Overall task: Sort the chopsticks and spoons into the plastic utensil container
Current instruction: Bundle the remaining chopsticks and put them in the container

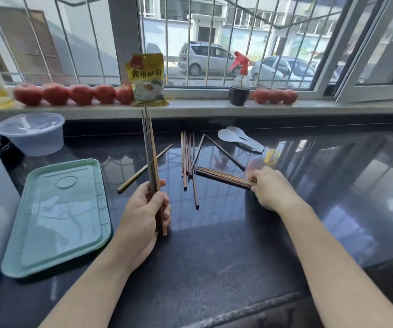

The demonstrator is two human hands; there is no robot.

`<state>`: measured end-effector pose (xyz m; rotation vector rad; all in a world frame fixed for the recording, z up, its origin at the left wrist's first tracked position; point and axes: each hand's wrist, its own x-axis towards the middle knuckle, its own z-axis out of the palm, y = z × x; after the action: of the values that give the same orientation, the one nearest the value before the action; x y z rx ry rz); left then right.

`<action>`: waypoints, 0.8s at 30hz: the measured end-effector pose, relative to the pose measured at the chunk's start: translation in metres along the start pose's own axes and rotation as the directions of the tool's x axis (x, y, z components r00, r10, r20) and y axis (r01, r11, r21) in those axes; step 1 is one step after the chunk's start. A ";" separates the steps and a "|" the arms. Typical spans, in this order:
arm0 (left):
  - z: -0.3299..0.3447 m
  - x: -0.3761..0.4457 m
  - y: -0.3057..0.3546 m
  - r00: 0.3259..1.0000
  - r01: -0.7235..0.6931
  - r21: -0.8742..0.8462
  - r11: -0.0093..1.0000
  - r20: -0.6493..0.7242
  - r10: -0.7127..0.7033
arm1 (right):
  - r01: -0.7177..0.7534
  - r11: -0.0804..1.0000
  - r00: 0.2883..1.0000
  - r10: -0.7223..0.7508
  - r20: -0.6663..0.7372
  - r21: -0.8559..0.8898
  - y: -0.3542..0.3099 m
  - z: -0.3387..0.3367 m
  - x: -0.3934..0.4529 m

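Head view: the left hand (143,209) has its fingers wrapped round an upright bundle of chopsticks (150,147). The right hand (270,188) pinches a flat bundle (223,178) beside loose chopsticks (187,157) mid-bench; spoons (238,138) lie behind, the green tray (58,216) at the left edge.

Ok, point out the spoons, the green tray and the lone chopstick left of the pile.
spoons (232,136), head view, on a bowl.
green tray (55,254), head view, bare floor.
lone chopstick (135,175), head view, lower shaft.
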<state>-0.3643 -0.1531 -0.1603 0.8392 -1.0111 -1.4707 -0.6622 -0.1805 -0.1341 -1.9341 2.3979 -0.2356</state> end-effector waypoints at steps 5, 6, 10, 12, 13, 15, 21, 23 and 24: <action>-0.001 0.000 0.000 1.000 0.021 -0.033 0.999 0.009 -0.021 | -0.034 0.984 0.988 0.006 0.156 0.175 0.018 -0.016 0.003; -0.001 0.000 0.001 1.000 0.025 -0.036 0.999 0.010 -0.024 | -0.029 0.982 0.987 -0.001 0.160 0.186 0.020 -0.016 0.003; -0.001 0.001 0.002 0.999 0.037 -0.042 0.998 0.007 -0.037 | -0.043 0.966 0.995 0.019 0.097 0.255 0.023 -0.007 0.004; 0.000 0.002 0.002 0.999 0.049 -0.047 0.998 0.003 -0.049 | -0.091 0.946 0.993 0.064 0.097 0.311 0.027 -0.007 0.006; -0.001 0.003 0.003 0.999 0.055 -0.051 0.997 0.004 -0.054 | -0.112 0.938 0.991 0.080 0.108 0.327 0.027 -0.009 0.008; -0.001 0.003 0.003 0.998 0.067 -0.065 0.996 0.011 -0.067 | -0.137 0.931 0.988 0.107 0.107 0.338 0.025 -0.015 0.010; -0.003 0.000 0.008 0.993 0.111 -0.106 0.988 0.055 -0.106 | -0.058 0.549 0.998 0.043 0.041 0.834 -0.015 -0.038 -0.017; -0.004 -0.002 0.010 0.990 0.126 -0.104 0.987 0.074 -0.118 | -0.145 0.284 0.969 -0.153 0.194 0.948 -0.037 -0.039 -0.037; -0.004 -0.003 0.011 0.989 0.133 -0.108 0.985 0.081 -0.124 | -0.200 0.210 0.941 -0.231 0.247 0.957 -0.047 -0.036 -0.046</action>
<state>-0.3562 -0.1514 -0.1522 0.7852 -0.9327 -1.6636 -0.6116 -0.1425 -0.0944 -1.1372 1.2566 -1.0402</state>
